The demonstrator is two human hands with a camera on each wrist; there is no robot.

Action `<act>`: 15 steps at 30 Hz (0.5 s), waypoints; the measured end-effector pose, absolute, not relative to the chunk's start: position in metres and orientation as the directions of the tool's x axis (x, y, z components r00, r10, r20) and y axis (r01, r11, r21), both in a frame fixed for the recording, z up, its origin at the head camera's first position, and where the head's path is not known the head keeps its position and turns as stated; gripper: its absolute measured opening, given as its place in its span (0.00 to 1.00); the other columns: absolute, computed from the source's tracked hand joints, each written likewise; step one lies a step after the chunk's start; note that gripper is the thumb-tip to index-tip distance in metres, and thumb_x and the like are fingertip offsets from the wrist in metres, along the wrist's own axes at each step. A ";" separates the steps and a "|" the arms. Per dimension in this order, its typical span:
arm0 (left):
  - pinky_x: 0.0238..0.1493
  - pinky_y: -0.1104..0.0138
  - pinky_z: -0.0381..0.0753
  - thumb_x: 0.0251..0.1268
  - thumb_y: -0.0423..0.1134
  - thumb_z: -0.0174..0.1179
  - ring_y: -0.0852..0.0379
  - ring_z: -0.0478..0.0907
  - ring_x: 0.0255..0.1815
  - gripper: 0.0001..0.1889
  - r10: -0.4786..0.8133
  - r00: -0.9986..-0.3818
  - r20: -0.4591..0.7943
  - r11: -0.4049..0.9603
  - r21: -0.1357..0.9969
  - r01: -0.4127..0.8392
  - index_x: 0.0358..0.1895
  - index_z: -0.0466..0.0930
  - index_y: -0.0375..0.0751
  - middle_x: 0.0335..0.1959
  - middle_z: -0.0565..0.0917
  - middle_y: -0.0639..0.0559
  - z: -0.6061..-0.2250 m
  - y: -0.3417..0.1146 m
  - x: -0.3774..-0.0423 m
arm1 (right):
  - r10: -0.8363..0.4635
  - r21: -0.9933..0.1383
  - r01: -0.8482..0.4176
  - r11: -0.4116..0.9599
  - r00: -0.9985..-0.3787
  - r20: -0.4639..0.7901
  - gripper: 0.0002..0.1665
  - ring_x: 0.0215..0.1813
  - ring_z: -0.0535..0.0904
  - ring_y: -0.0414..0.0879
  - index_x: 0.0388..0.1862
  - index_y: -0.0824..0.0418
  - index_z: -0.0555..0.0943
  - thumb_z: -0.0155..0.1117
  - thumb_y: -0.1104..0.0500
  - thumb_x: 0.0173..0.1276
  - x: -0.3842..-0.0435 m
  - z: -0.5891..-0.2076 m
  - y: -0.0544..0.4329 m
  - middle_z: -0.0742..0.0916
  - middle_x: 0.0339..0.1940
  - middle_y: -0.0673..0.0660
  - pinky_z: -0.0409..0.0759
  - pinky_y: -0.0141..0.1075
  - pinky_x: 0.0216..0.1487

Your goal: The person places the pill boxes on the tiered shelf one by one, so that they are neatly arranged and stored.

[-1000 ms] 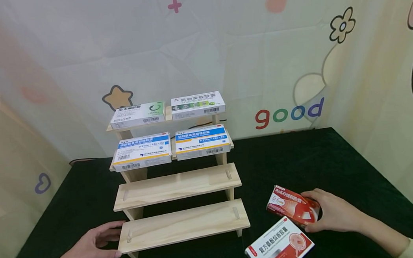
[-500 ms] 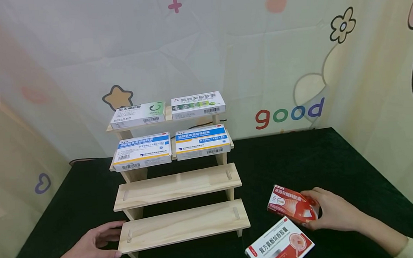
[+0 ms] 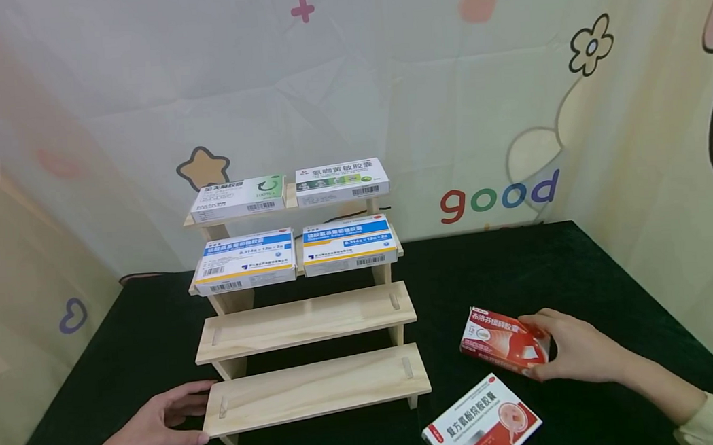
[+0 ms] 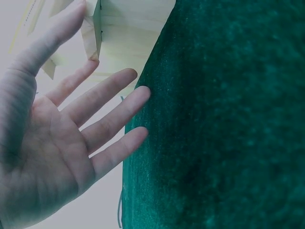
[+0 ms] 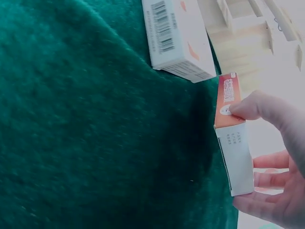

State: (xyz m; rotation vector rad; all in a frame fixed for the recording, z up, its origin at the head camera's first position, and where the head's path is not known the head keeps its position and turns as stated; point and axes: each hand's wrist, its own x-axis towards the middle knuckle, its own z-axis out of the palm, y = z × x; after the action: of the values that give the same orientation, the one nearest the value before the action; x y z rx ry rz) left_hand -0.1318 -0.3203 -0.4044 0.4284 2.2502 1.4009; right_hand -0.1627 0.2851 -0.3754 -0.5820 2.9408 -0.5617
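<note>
My right hand [image 3: 575, 346] grips a red and white medicine box [image 3: 503, 339] by its right end. The right wrist view shows the thumb on the red face of that box [image 5: 228, 102] and fingers at its opposite side. A white and red medicine box [image 3: 481, 419] lies flat just in front of it. My left hand [image 3: 151, 425] holds the left end of the bottom step of a wooden stepped rack [image 3: 318, 391] between thumb and index finger. In the left wrist view, the other fingers of the left hand [image 4: 71, 129] are spread, away from the wood.
Two white and green medicine boxes [image 3: 342, 181] lie on the top step. Two blue and white boxes [image 3: 350, 245] occupy the step below. A dark green cloth [image 3: 458, 277] covers the table, and a patterned curtain [image 3: 355, 100] hangs behind and at the sides.
The right hand has moved slightly up and away in the head view, and the red box has turned and lifted a little with it. My left hand stays at the rack.
</note>
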 end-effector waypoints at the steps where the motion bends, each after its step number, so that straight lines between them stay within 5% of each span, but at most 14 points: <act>1: 0.47 0.46 0.73 0.59 0.34 0.59 0.41 0.74 0.51 0.33 0.484 -0.850 -0.210 0.436 0.899 0.026 0.63 0.54 0.22 0.56 0.68 0.25 -0.405 -0.320 -0.132 | -0.388 -0.374 -0.355 0.857 -0.922 -0.015 0.47 0.39 0.71 0.43 0.56 0.65 0.71 0.72 0.38 0.41 -0.163 -0.374 0.286 0.77 0.42 0.54 0.72 0.35 0.35; 15: 0.47 0.46 0.72 0.58 0.34 0.59 0.39 0.73 0.52 0.34 0.480 -0.847 -0.230 0.446 0.895 0.011 0.64 0.54 0.22 0.56 0.69 0.27 -0.405 -0.321 -0.134 | -0.485 -0.397 -0.469 0.789 -0.872 0.067 0.44 0.43 0.70 0.42 0.58 0.62 0.70 0.72 0.42 0.44 -0.171 -0.340 0.281 0.77 0.47 0.54 0.74 0.31 0.37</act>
State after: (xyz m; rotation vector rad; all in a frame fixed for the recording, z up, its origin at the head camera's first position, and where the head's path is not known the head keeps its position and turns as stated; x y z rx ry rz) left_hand -0.1338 -0.3208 -0.4045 0.4119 2.2471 1.3854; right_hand -0.1711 0.2809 -0.3405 -0.7834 2.9349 -0.6357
